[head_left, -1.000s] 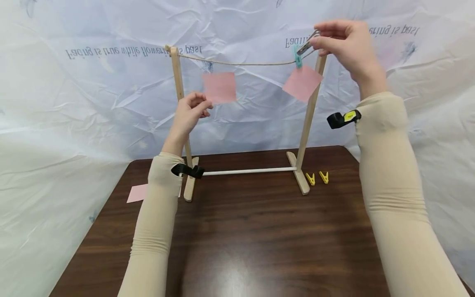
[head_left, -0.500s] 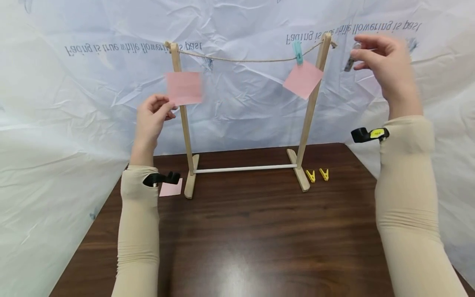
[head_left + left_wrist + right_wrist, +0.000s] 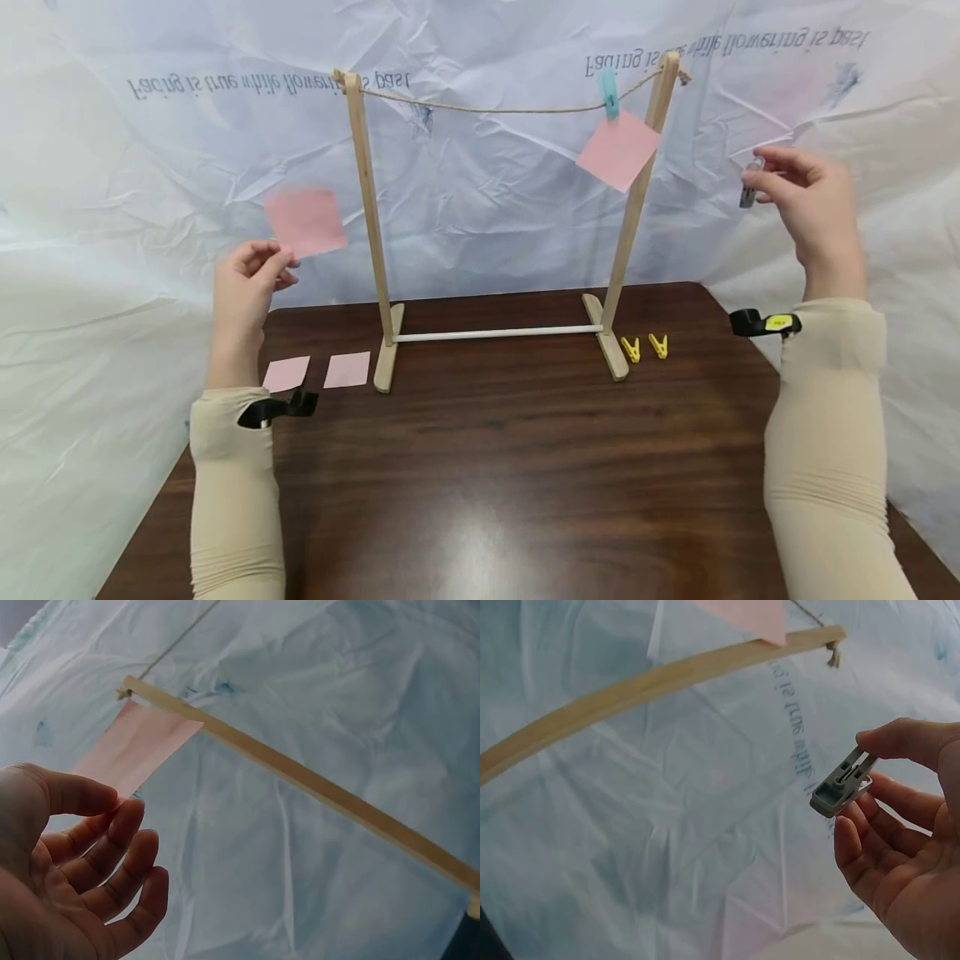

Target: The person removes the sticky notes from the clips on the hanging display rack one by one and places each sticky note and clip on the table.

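My left hand (image 3: pixel 251 283) pinches a pink paper square (image 3: pixel 306 222) by its lower corner, left of the wooden stand; the left wrist view shows thumb and forefinger on the paper (image 3: pixel 139 746). Off to the right, my right hand (image 3: pixel 813 200) holds a grey clothespin (image 3: pixel 751 183) between thumb and fingers. The right wrist view shows that clothespin (image 3: pixel 841 782) pointing away from the fingertips. On the stand's string (image 3: pixel 487 109), a teal clothespin (image 3: pixel 609 93) holds another pink square (image 3: pixel 619 151), which hangs tilted near the right post (image 3: pixel 641 183).
The stand's left post (image 3: pixel 367 192) and white crossbar (image 3: pixel 495 335) rise from the dark wooden table (image 3: pixel 480 467). Two pink squares lie flat by the left foot, one of them the nearer paper (image 3: pixel 347 370). Two yellow clothespins (image 3: pixel 632 349) lie by the right foot (image 3: pixel 606 342).
Both hands have moved apart and down, away from the string. The left carries its pink paper leftward past the left post; the right carries the grey clothespin rightward from beside the teal one.
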